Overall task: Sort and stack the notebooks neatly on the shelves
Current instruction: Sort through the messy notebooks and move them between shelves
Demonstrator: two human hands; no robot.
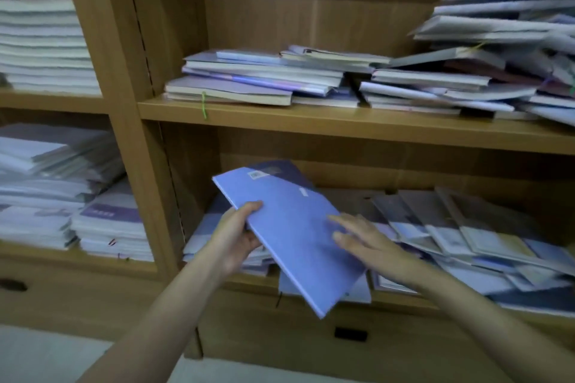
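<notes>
Left hand [238,236] gripping the left edge of a blue notebook [289,233], thumb curled over the cover, remaining fingers wrapped beneath. Right hand [370,242] laid flat on the same cover near its right edge, fingers [342,221] straight and slightly spread, pinching nothing. Notebook held tilted in front of the lower shelf [249,281], top corner toward the shelf's back, bottom corner hanging past the shelf's front edge; a second, darker cover [280,169] peeking out behind its top. Small white label [256,175] near the top of the cover. Just behind and right, loose notebooks [466,236] scattered and overlapping across the lower shelf. Above, on the upper shelf [311,124], a low uneven stack [249,78] at left and a taller, slumping pile [497,56] at right, a green elastic [204,106] dangling over the front edge. In the left bay, tidier stacks [43,43] above and slanted piles [62,193] below.
</notes>
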